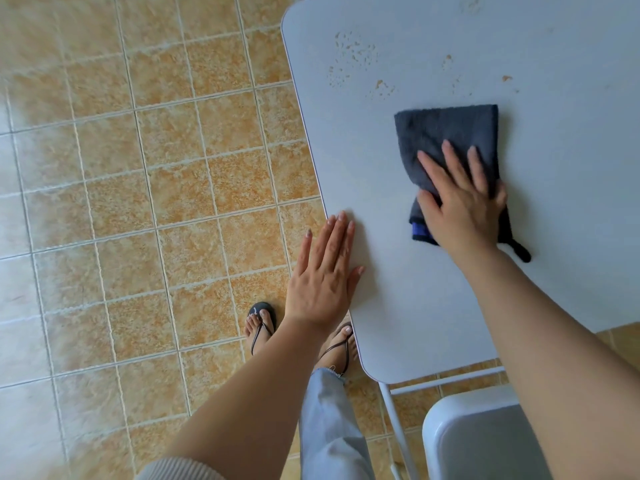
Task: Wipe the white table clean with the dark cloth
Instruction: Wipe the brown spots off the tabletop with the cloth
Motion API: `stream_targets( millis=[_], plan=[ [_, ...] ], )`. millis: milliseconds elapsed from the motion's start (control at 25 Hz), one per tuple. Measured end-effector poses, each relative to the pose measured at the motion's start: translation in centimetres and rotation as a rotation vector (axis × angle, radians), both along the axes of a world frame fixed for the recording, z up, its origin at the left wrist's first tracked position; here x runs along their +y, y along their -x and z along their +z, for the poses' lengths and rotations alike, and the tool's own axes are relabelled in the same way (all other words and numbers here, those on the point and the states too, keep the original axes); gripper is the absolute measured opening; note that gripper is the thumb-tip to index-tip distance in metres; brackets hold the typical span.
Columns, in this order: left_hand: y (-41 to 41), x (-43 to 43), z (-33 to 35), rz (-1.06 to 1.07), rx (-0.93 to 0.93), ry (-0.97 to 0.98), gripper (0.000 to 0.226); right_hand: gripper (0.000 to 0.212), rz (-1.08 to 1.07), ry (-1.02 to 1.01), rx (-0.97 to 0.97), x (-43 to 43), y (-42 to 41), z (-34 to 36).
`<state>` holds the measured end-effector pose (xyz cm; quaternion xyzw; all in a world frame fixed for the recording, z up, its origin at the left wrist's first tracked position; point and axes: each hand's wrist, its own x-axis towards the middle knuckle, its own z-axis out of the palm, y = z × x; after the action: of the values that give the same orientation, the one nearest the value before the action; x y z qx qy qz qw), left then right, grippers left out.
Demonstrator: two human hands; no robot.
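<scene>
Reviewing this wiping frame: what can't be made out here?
- Table: far and right sides cut off by the head view's edges.
- Cloth: near part covered by the right hand.
- Stains: too faint to identify.
- Left hand: touching the table edge or hovering, unclear.

You've got one view only, worn on your head, looking steeply down and forward from standing height. The white table (pixel 433 46) fills the right, running off the top and right edges; tiled floor (pixel 138 202) takes the left. Your forearms enter from the near edge, close and large.
</scene>
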<state>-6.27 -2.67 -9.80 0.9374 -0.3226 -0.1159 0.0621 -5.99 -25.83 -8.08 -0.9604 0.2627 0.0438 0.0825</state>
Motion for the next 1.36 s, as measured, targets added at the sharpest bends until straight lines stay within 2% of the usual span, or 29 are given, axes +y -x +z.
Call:
stream_targets(
  millis=[80,240,320,440,560,680,840,1040,1120,1200,1280,1360],
  plan=[
    [-0.8,-0.3,0.1,0.009,0.011,0.010,0.062,0.055,-0.070,-0.016,-0.012,3.1,-1.8,-0.5],
    [-3.2,-0.8,0.4,0.030,0.043,0.013,0.060,0.050,0.014,0.067,-0.079,8.3,1.0,-1.2],
    [-4.2,-0.4,0.4,-0.003,0.058,0.032,0.060,0.048,-0.003,0.103,-0.104,8.4,3.6,-1.3],
    [-5.5,0.4,0.5,-0.069,0.081,0.062,0.059,0.051,-0.094,0.126,-0.040,7.4,6.3,-1.0],
    [-7.3,0.4,0.5,-0.066,0.090,0.077,0.059,0.055,-0.239,0.069,0.030,6.8,4.8,-0.6],
    [-8.7,-0.5,0.4,-0.049,0.102,0.088,0.060,0.055,-0.339,0.002,0.016,6.8,0.2,-0.8],
    [-10.1,-2.8,-0.3,0.054,0.097,0.130,0.060,0.048,-0.203,0.050,-0.057,7.4,-3.8,-1.6],
    [-12.1,-5.5,-0.9,0.164,0.065,0.166,0.060,0.044,0.006,0.107,-0.176,5.7,-0.5,-1.9],
    [-12.6,-6.3,-1.1,0.218,0.047,0.174,0.060,0.045,-0.054,0.120,-0.161,3.5,0.5,-1.7],
    [-12.7,-6.7,-1.3,0.251,0.027,0.192,0.060,0.046,-0.225,0.106,-0.139,0.6,-0.4,-1.3],
    [-12.6,-6.8,-1.6,0.272,0.009,0.216,0.059,0.047,-0.378,0.057,-0.115,-2.5,-3.5,-1.0],
    [-12.5,-6.8,-1.7,0.281,-0.005,0.230,0.058,0.049,-0.406,0.022,-0.096,-4.5,-7.7,-1.0]
  ],
)
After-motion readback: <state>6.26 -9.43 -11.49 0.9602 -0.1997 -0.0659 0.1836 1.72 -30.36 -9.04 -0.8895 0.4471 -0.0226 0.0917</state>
